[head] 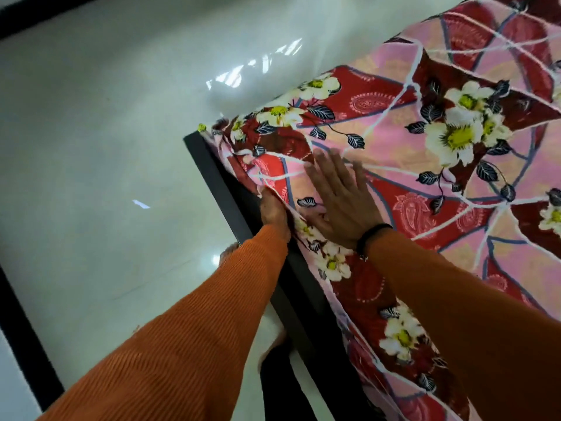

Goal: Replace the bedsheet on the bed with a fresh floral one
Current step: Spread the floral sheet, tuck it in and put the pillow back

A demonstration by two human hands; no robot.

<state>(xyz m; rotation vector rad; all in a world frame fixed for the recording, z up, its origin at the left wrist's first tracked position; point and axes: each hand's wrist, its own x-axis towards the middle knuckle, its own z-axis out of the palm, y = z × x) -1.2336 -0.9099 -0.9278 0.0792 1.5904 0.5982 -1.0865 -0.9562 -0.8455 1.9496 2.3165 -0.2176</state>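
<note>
The floral bedsheet (425, 183), red and pink with white flowers, covers the mattress from the near corner to the far right. My right hand (340, 192) lies flat on top of it near the corner, fingers straight and spread. My left hand (273, 209) is down at the side of the mattress, between the sheet's hanging edge and the dark bed frame (218, 183); its fingers are hidden under the fabric. The sheet is bunched and wrinkled at the corner (243, 138).
Glossy white floor tiles (106, 132) with dark borders (27, 344) surround the bed on the left. My bare feet (273, 344) stand on the floor beside the frame. Orange sleeves cover both forearms.
</note>
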